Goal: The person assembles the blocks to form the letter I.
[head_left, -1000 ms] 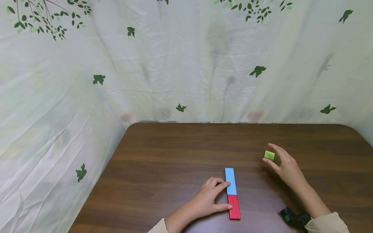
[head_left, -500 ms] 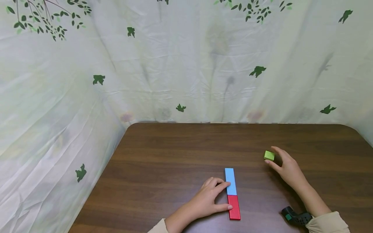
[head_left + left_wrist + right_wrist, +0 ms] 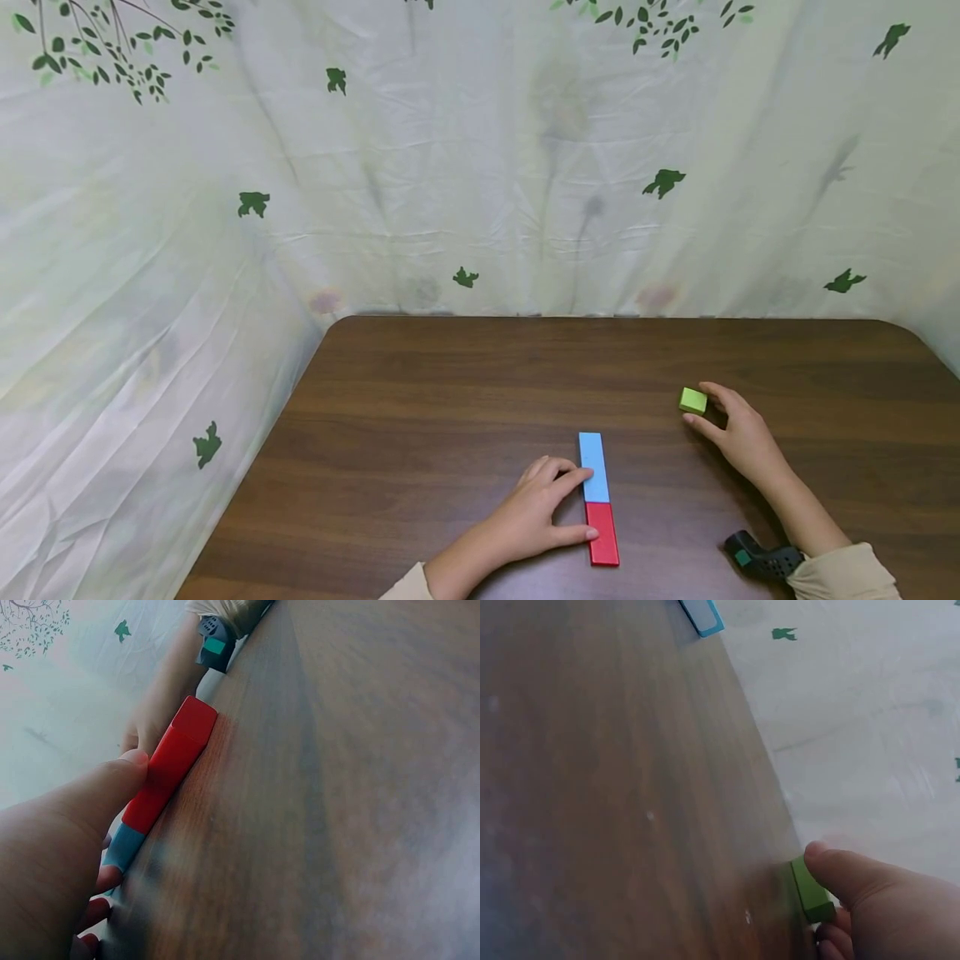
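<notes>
In the head view, my left hand (image 3: 532, 512) lies beside two flat bars set end to end on the brown table. Its forefinger touches the blue bar (image 3: 592, 454), and its thumb rests on the red bar (image 3: 603, 542). The left wrist view shows the thumb against the red bar (image 3: 169, 769), with the blue bar (image 3: 124, 846) beyond. To the right, my right hand (image 3: 742, 433) has thumb and fingers around opposite sides of a small green block (image 3: 693, 401). In the right wrist view, the thumb covers one end of the green block (image 3: 810, 889); the other fingers are partly hidden.
The dark wooden table (image 3: 450, 375) ends at a pale curtain (image 3: 487, 167) printed with leaves and birds, which hangs behind and to the left. A black device with a green patch (image 3: 761, 560) sits at my right wrist.
My right hand has drawn slightly back toward me and its thumb and fingers have come closer to the green block. The green block, both bars and my left hand stay where they were.
</notes>
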The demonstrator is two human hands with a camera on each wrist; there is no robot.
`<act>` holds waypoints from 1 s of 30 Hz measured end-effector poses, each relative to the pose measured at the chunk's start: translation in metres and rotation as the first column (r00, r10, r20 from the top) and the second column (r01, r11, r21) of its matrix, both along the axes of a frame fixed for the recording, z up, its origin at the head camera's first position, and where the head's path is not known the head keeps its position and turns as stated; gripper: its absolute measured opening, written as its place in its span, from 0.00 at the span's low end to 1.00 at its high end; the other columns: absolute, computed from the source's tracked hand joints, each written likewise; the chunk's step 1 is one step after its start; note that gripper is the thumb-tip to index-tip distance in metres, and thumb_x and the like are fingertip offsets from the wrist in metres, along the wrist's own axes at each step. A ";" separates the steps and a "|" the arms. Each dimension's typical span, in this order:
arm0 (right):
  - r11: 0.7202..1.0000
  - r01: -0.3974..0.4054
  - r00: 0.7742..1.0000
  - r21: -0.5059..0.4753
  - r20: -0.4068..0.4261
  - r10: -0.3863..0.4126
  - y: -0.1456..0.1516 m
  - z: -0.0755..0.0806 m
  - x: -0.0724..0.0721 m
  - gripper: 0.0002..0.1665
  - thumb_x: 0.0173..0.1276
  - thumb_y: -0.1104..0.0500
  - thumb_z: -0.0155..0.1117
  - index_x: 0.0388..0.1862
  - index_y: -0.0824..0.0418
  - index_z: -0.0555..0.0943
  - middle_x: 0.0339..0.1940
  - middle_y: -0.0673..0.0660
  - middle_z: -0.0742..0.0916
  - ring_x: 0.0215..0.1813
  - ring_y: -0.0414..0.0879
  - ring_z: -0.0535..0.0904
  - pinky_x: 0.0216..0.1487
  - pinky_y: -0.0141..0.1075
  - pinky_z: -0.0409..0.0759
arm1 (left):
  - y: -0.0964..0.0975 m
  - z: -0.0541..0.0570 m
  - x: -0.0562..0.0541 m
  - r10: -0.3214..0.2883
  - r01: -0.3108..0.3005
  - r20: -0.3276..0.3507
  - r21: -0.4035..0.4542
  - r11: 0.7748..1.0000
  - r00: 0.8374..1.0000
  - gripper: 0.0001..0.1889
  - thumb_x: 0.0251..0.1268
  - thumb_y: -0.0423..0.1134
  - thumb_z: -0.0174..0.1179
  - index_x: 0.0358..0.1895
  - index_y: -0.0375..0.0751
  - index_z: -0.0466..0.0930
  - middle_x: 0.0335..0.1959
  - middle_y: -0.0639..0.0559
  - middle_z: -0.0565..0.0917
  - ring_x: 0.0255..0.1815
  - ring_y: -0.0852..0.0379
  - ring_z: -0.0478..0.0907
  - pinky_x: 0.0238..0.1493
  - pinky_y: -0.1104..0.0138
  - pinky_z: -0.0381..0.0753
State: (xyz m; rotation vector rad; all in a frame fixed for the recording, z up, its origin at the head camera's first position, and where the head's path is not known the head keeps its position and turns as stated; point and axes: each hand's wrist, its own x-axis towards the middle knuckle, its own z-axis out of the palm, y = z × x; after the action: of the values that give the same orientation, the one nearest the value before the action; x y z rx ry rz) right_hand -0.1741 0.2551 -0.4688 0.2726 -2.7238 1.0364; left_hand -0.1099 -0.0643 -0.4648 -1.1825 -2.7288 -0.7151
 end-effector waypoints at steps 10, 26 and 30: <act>1.000 -0.008 0.999 0.020 -0.046 0.009 0.001 -0.002 -0.004 0.26 0.60 0.64 0.62 0.55 0.72 0.68 0.49 0.70 0.72 0.49 0.64 0.69 0.44 0.56 0.68 | 0.000 0.000 0.001 -0.001 0.001 0.009 -0.006 1.000 1.000 0.34 0.55 0.62 0.54 0.63 0.49 0.65 0.51 0.57 0.68 0.58 0.57 0.61 0.61 0.60 0.57; 1.000 -0.004 0.999 0.024 -0.043 0.005 0.000 0.002 -0.007 0.22 0.60 0.65 0.62 0.52 0.72 0.70 0.47 0.68 0.73 0.46 0.61 0.71 0.41 0.54 0.71 | 0.001 0.000 -0.001 -0.001 0.001 0.014 -0.002 1.000 1.000 0.34 0.54 0.62 0.55 0.63 0.50 0.65 0.51 0.57 0.68 0.57 0.58 0.61 0.60 0.59 0.58; 1.000 -0.004 0.999 0.023 -0.054 0.005 0.000 0.002 -0.008 0.22 0.59 0.67 0.62 0.52 0.72 0.71 0.46 0.68 0.73 0.44 0.60 0.71 0.41 0.53 0.71 | 0.000 0.000 -0.001 -0.002 0.002 0.011 -0.006 1.000 1.000 0.34 0.54 0.62 0.54 0.63 0.50 0.65 0.51 0.57 0.68 0.57 0.57 0.61 0.60 0.59 0.58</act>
State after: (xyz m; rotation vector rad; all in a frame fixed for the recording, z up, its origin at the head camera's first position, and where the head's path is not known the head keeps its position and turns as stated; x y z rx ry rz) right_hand -0.1821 0.2551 -0.4673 0.3061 -2.6892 0.9855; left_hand -0.1110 -0.0639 -0.4651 -1.1861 -2.7416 -0.7161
